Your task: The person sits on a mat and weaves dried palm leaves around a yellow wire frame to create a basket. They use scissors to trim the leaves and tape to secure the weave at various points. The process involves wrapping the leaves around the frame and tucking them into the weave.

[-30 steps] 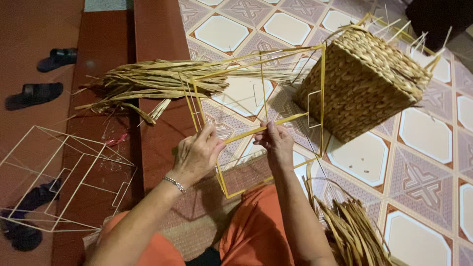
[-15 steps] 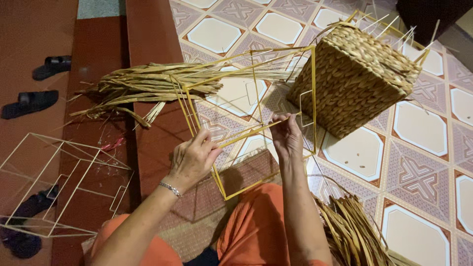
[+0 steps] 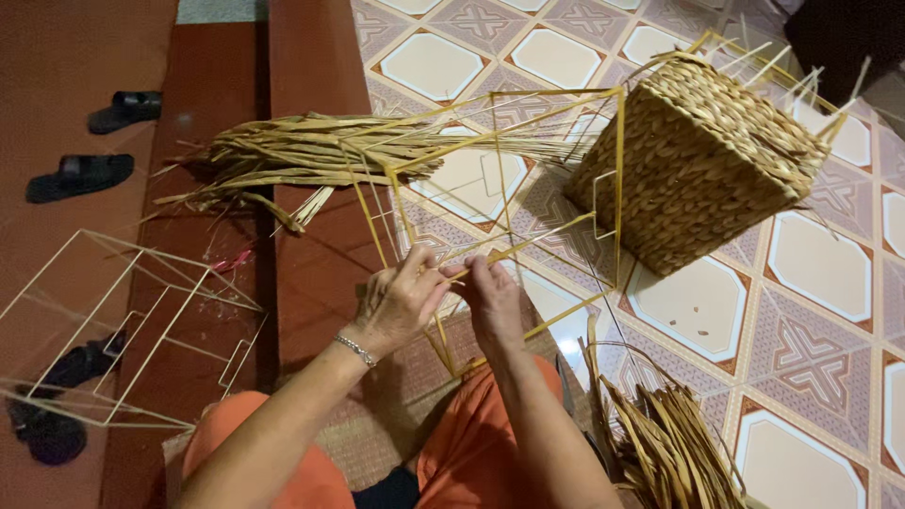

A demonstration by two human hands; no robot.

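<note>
A box-shaped wire frame wrapped in yellow straw strips stands tilted on the floor in front of me. My left hand and my right hand meet at one of its lower bars, both pinching a thin straw strip that runs along that bar. A bracelet sits on my left wrist. My orange-clad knees are below the frame.
A finished woven basket lies tipped at the right. A bundle of dried straw lies across the red step; another bundle is by my right knee. A bare white wire frame and dark sandals are at left.
My hands have come together on the frame's lower bar; the right hand moved left toward the left hand. The frame has tilted and shifted slightly.
</note>
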